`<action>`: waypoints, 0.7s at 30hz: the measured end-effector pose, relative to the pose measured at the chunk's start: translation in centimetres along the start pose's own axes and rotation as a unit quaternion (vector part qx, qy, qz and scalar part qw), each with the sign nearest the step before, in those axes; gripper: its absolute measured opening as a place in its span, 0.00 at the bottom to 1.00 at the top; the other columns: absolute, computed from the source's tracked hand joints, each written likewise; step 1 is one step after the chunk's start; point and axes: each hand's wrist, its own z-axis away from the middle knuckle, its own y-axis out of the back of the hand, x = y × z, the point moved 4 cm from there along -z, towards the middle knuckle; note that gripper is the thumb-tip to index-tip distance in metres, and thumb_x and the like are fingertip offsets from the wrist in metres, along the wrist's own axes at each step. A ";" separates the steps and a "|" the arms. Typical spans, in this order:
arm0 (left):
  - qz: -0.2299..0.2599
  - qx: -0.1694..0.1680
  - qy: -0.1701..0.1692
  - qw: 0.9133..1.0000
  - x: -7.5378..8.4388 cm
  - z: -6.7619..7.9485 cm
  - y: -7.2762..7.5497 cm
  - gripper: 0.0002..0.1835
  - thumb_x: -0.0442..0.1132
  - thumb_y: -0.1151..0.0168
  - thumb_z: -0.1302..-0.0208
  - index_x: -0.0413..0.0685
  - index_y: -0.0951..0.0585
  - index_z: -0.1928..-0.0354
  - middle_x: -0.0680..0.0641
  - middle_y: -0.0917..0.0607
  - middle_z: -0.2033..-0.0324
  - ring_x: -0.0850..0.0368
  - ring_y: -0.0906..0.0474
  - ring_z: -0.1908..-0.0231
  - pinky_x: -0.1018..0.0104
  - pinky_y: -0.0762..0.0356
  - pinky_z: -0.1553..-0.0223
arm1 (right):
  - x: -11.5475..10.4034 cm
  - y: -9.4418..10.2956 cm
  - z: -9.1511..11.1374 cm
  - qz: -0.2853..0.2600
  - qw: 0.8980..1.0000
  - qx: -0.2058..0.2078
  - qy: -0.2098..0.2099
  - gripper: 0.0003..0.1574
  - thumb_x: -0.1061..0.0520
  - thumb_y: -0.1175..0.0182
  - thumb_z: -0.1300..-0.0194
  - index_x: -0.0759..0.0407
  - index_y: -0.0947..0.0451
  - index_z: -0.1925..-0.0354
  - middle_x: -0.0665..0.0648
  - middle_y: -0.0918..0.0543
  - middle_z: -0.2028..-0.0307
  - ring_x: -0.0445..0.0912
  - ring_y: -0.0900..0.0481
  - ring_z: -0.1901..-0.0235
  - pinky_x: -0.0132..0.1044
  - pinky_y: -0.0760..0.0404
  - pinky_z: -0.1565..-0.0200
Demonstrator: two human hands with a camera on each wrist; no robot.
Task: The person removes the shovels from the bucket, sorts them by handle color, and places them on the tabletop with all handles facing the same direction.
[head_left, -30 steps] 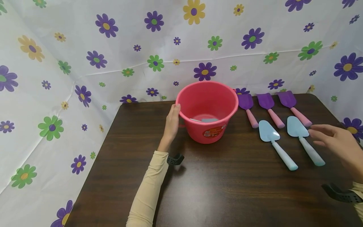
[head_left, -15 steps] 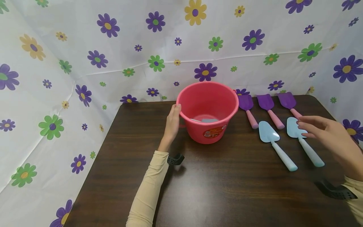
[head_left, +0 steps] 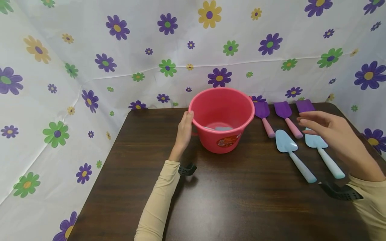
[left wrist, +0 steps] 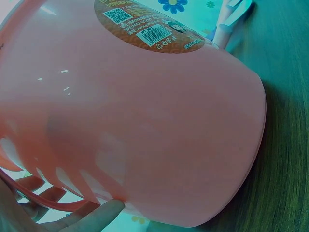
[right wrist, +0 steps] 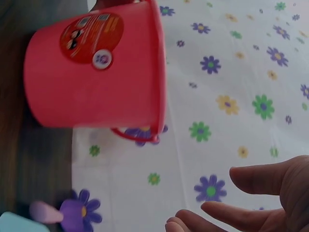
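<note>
A pink bucket [head_left: 221,139] with an oval red label stands upright at the back middle of the table. My left hand [head_left: 183,131] rests on its left side, fingertips at the rim in the head view. In the left wrist view, the bucket's thin handle [left wrist: 53,203] crosses the fingers, and one fingertip touches the wall. My right hand [head_left: 331,134] holds nothing, its fingers loosely bent with thumb apart. It overlaps a light blue trowel [head_left: 316,142] and hides part of the rightmost purple scoop [head_left: 305,105]. Another light blue trowel [head_left: 285,141] lies to its left.
Two more purple scoops with pink handles, one left [head_left: 262,109] and one middle [head_left: 282,109], lie right of the bucket. Pale grey-blue pieces [head_left: 223,128] lie inside the bucket. A flowered sheet [head_left: 135,50] hangs behind the dark wooden table [head_left: 241,201].
My right hand has moved left from beside the right trowel's neck to over its blade, toward the bucket. The left hand stays on the bucket; trowels and scoops lie as before.
</note>
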 end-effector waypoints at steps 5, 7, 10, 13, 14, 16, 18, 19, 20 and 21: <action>0.003 0.001 0.001 1.000 0.1 0.0 0.0 0.32 0.60 0.58 0.22 0.45 0.31 0.30 0.38 0.22 0.39 0.38 0.23 0.41 0.34 0.14 0.58 | -2.0 -0.5 -0.7 0.012 1.000 -0.023 -0.010 0.37 0.41 0.46 0.21 0.62 0.33 0.26 0.62 0.26 0.34 0.21 0.24 0.60 0.37 0.24 0.51; 0.005 0.004 0.001 1.000 0.1 0.0 0.1 0.31 0.60 0.58 0.22 0.45 0.31 0.30 0.37 0.22 0.39 0.38 0.23 0.42 0.33 0.15 0.58 | -2.8 -0.9 -1.0 0.009 0.999 -0.029 -0.016 0.39 0.38 0.46 0.22 0.60 0.34 0.26 0.60 0.25 0.34 0.21 0.26 0.58 0.51 0.24 0.44; 0.006 0.008 0.002 1.000 0.0 0.0 0.1 0.31 0.59 0.58 0.22 0.44 0.30 0.31 0.38 0.22 0.40 0.39 0.23 0.43 0.31 0.15 0.59 | -4.1 -1.6 -1.4 0.007 0.999 -0.037 -0.016 0.40 0.36 0.46 0.23 0.58 0.33 0.25 0.63 0.25 0.34 0.22 0.26 0.56 0.53 0.24 0.42; 0.005 0.008 0.002 1.000 0.1 0.0 0.1 0.31 0.59 0.57 0.22 0.44 0.30 0.31 0.38 0.22 0.40 0.41 0.23 0.44 0.32 0.15 0.59 | -5.4 -2.1 -1.8 0.001 0.999 -0.041 0.000 0.39 0.38 0.45 0.23 0.59 0.33 0.26 0.67 0.27 0.32 0.22 0.24 0.59 0.33 0.21 0.45; 0.002 0.007 0.001 1.000 0.0 0.0 0.1 0.31 0.59 0.57 0.22 0.44 0.31 0.31 0.38 0.22 0.40 0.41 0.23 0.44 0.32 0.15 0.58 | -5.8 -2.3 -1.9 -0.001 0.999 -0.041 0.006 0.38 0.39 0.45 0.23 0.60 0.32 0.26 0.68 0.27 0.32 0.22 0.22 0.60 0.25 0.22 0.50; -0.007 0.009 -0.004 1.000 0.1 0.0 0.1 0.32 0.59 0.57 0.22 0.44 0.30 0.30 0.39 0.21 0.40 0.42 0.23 0.43 0.34 0.15 0.54 | -6.6 -2.6 -2.0 -0.015 0.999 -0.045 0.020 0.37 0.41 0.44 0.22 0.61 0.32 0.27 0.68 0.27 0.31 0.23 0.21 0.61 0.16 0.24 0.57; -0.020 0.013 -0.010 1.000 0.2 0.0 0.2 0.32 0.59 0.58 0.22 0.43 0.30 0.31 0.39 0.21 0.40 0.42 0.24 0.42 0.36 0.17 0.47 | -7.2 -3.0 -2.2 -0.030 0.998 -0.047 0.032 0.36 0.43 0.43 0.22 0.62 0.32 0.27 0.69 0.27 0.32 0.23 0.21 0.59 0.15 0.22 0.58; -0.026 0.015 -0.013 0.999 0.2 0.0 0.2 0.32 0.59 0.59 0.23 0.42 0.29 0.31 0.39 0.21 0.40 0.43 0.24 0.41 0.37 0.19 0.44 | -7.5 -3.2 -2.2 -0.033 0.998 -0.049 0.035 0.36 0.43 0.43 0.22 0.62 0.32 0.27 0.68 0.27 0.32 0.23 0.21 0.58 0.15 0.22 0.58; -0.032 0.017 -0.016 0.999 0.2 0.0 0.2 0.33 0.59 0.59 0.23 0.42 0.29 0.31 0.39 0.20 0.40 0.43 0.24 0.41 0.38 0.21 0.41 | -7.8 -3.3 -2.3 -0.034 0.997 -0.051 0.039 0.36 0.43 0.43 0.22 0.62 0.31 0.27 0.68 0.26 0.32 0.23 0.21 0.57 0.16 0.21 0.57; -0.037 0.020 -0.018 0.999 0.3 0.0 0.3 0.33 0.60 0.60 0.23 0.42 0.28 0.32 0.39 0.20 0.40 0.44 0.25 0.40 0.39 0.23 0.39 | -8.1 -3.5 -2.4 -0.033 0.997 -0.053 0.043 0.36 0.43 0.43 0.22 0.61 0.31 0.27 0.68 0.26 0.32 0.24 0.21 0.56 0.16 0.21 0.57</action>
